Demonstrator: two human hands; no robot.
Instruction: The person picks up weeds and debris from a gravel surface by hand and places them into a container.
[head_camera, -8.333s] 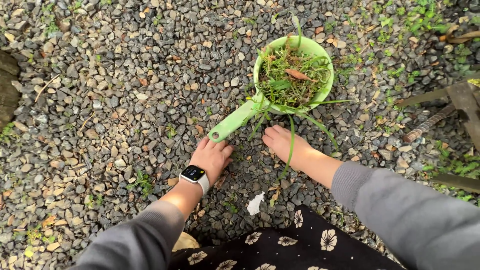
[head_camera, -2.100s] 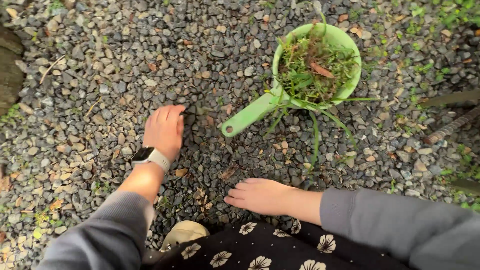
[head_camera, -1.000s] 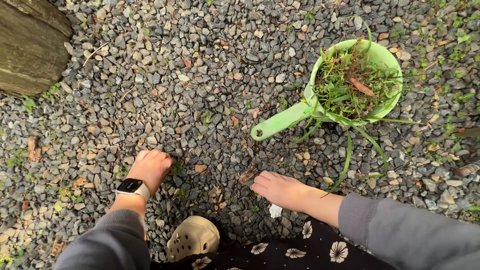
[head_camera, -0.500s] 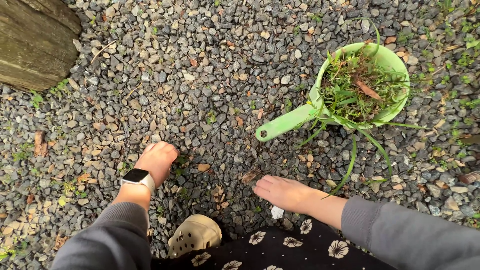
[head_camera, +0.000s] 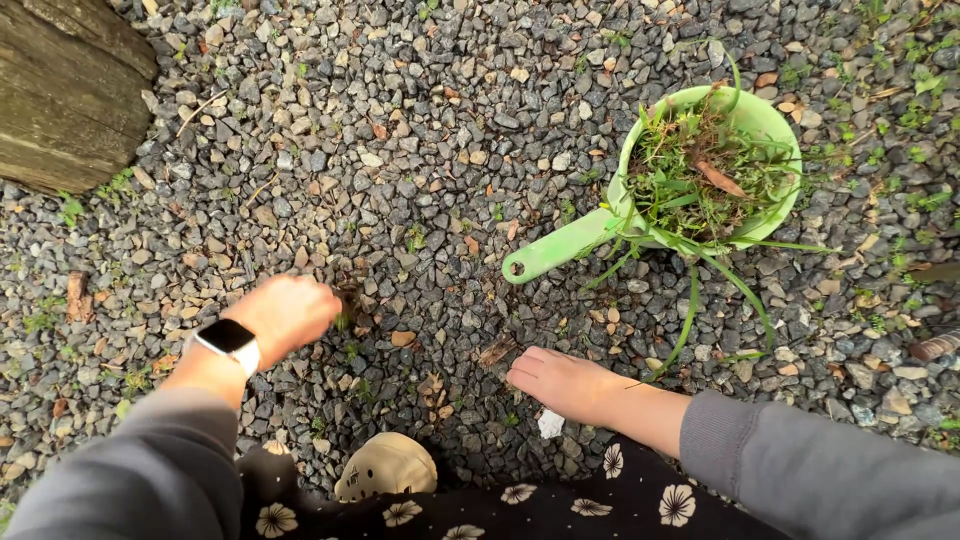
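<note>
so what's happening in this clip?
A person crouches on gravel, pulling small weeds. The left hand, with a smartwatch on its wrist, is closed on a small dark tuft at the stones. The right hand rests flat and open on the gravel. A green colander with a long handle sits further out to the right, already holding pulled grass and weeds. A weathered wooden block lies at top left.

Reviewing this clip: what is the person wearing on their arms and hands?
Both arms are in long grey sleeves that end near the wrist. The left hand is bare, with a smartwatch on its wrist: a dark rectangular face on a white band. The right hand is bare too, with no watch, ring or glove that shows.
</note>
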